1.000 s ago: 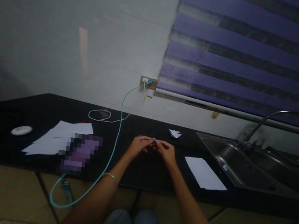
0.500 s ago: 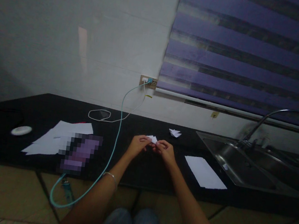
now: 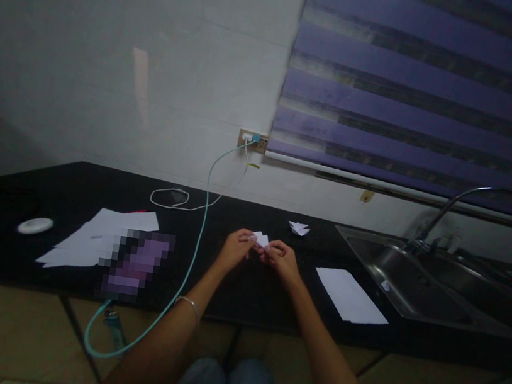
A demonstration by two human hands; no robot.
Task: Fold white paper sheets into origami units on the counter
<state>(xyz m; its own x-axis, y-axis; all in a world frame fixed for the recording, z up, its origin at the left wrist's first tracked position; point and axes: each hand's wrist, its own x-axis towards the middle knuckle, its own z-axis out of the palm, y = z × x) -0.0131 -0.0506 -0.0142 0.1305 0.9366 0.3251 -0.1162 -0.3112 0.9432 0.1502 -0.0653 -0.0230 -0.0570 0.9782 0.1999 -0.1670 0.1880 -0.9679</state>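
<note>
My left hand (image 3: 234,249) and my right hand (image 3: 281,259) meet over the black counter (image 3: 243,285), fingers pinched together. Between them sits a small folded piece of white paper (image 3: 260,239), which both hands grip by its edges. A silver bracelet circles my left wrist. Behind my hands lies another small folded white paper shape (image 3: 299,228). A flat white sheet (image 3: 350,296) rests to the right of my right hand.
A steel sink (image 3: 419,282) with a curved tap (image 3: 473,206) is at the right. Loose white sheets (image 3: 97,236) and a white disc (image 3: 35,225) lie at the left. A teal cable (image 3: 197,234) and a white cable (image 3: 188,198) run from the wall socket (image 3: 253,141).
The folded paper shows more between my fingers than a second ago, and my hands have shifted slightly while working on it. Nothing else has moved.
</note>
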